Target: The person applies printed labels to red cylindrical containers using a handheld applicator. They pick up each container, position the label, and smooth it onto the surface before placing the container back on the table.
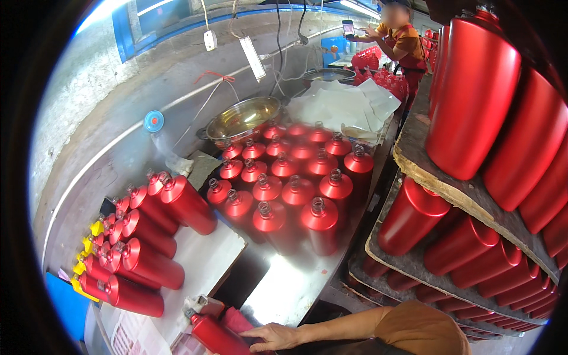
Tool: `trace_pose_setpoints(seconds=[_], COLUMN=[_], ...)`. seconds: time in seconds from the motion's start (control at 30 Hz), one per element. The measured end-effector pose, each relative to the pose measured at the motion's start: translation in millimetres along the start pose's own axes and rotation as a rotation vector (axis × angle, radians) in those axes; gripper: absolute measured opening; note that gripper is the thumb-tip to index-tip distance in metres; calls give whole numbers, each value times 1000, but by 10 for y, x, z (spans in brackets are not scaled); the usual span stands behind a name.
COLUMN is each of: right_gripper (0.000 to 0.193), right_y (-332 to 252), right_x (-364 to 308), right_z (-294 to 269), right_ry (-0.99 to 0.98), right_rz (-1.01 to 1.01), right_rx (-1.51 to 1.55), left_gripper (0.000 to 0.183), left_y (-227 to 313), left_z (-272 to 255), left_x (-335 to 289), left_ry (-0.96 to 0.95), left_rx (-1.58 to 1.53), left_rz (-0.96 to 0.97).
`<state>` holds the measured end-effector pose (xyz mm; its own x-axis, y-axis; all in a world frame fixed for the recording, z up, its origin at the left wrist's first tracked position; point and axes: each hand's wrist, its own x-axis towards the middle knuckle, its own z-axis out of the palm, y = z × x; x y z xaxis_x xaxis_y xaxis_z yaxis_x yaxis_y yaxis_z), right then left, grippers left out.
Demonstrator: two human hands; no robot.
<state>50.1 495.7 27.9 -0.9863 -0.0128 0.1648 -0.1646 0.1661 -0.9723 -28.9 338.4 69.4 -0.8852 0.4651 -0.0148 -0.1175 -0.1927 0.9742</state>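
Note:
A glossy red bottle (pixel 220 335) with a clear glass neck lies tilted at the bottom edge, its neck toward the upper left. My right hand (pixel 273 337) is at its lower end, index finger stretched along its side and the other fingers curled against it. A pinkish-red cloth (pixel 238 320) lies just behind the bottle. My left hand cannot be made out; the lower edge cuts off that area. Beyond, several red bottles (pixel 297 190) stand upright in close rows on a shiny metal table (pixel 284 290).
More red bottles (pixel 139 260) lie stacked on a white board (pixel 204 251) at left, beside yellow pieces (pixel 89 244). A metal basin (pixel 244 120) and white sheets (pixel 340 102) sit farther back. Wooden shelves (pixel 426 168) of red bottles rise at right. Another person (pixel 405 44) holds a phone.

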Motion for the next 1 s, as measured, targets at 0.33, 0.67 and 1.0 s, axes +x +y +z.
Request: trace_pose_setpoints(seconds=[0.33, 0.67, 1.0], right_gripper=[59, 57, 66], right_y=[-171, -342, -485], right_x=[-77, -87, -85], right_z=[-21, -64, 115], right_ry=[43, 66, 143], right_rz=[21, 53, 143], right_rx=[-29, -61, -96], left_gripper=[58, 58, 57], left_y=[-115, -235, -45], left_z=[-238, -398, -308], left_x=[-43, -77, -190], left_ry=[-47, -8, 24], left_rx=[-58, -131, -127], left_rz=[101, 159, 95])
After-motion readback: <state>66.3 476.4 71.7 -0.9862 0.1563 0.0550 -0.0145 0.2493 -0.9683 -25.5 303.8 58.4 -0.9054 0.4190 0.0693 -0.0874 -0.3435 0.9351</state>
